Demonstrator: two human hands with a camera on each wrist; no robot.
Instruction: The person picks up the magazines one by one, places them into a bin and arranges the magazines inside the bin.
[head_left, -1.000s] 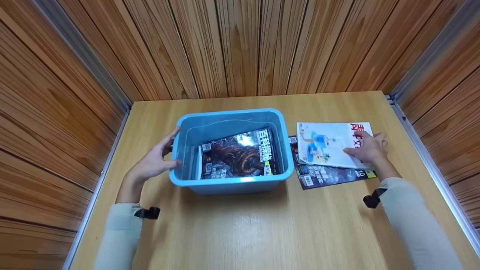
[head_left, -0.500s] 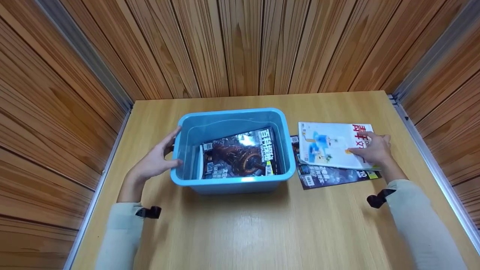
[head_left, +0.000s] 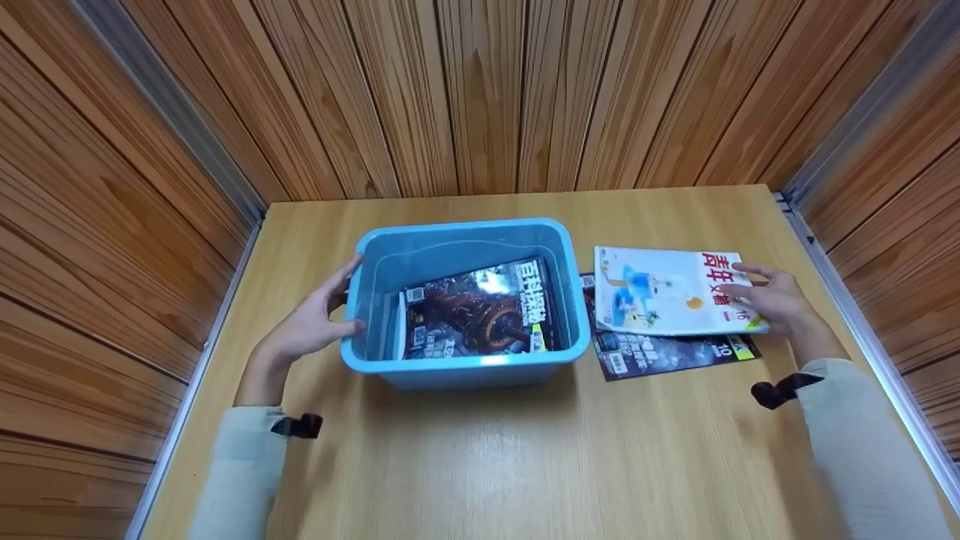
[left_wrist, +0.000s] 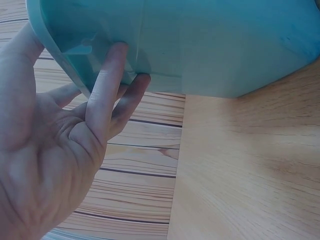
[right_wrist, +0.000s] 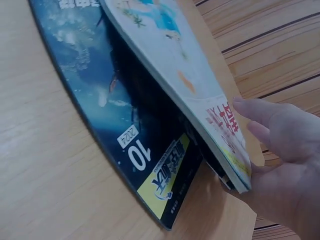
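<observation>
The dark magazine (head_left: 667,351) near the table's right edge lies mostly under the white magazine (head_left: 664,289), so only its near strip and corner show. Whether the right hand (head_left: 780,300) has its thumb tucked beneath the white cover cannot be told (the wrist view shows the edge lifted, but the thumb is out of sight). The bin (head_left: 465,367) wall hides the lower edge of the magazine inside it (head_left: 476,311). In the left wrist view the left hand (left_wrist: 55,150) is cut off by the picture's edge.

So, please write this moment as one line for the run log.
left hand: touches blue bin side | right hand: lifts white magazine edge off dark magazine | bin: one magazine inside
</observation>
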